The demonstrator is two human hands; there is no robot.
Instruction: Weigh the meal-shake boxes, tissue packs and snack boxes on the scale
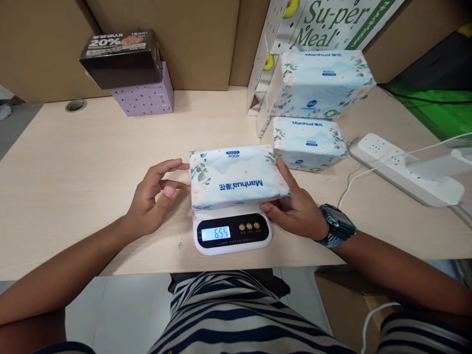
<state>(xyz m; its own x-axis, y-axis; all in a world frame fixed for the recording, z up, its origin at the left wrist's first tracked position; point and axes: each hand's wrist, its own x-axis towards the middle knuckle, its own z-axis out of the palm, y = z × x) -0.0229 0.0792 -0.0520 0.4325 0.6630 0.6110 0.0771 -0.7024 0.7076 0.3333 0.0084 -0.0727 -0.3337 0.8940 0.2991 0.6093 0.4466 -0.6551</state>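
Note:
A floral pale-blue tissue pack (236,172) lies over the platform of a white kitchen scale (233,249); whether it rests fully on it I cannot tell. The lit display (216,233) reads about 6.54. My right hand (295,209) grips the pack's right end, thumb at the front edge and fingers along the far side. At the left end, my left hand (155,199) has its fingers apart, the tips at or just touching the pack's side. Two similar tissue packs, an upper one (324,83) and a lower one (308,142), are behind to the right.
A black box (121,64) sits on a purple box (147,96) at the back left. Behind the tissue packs stands a "Super Meal" carton (332,24). On the right lie a white power strip (409,169) and a white cable (363,172). The table's front edge is near my body.

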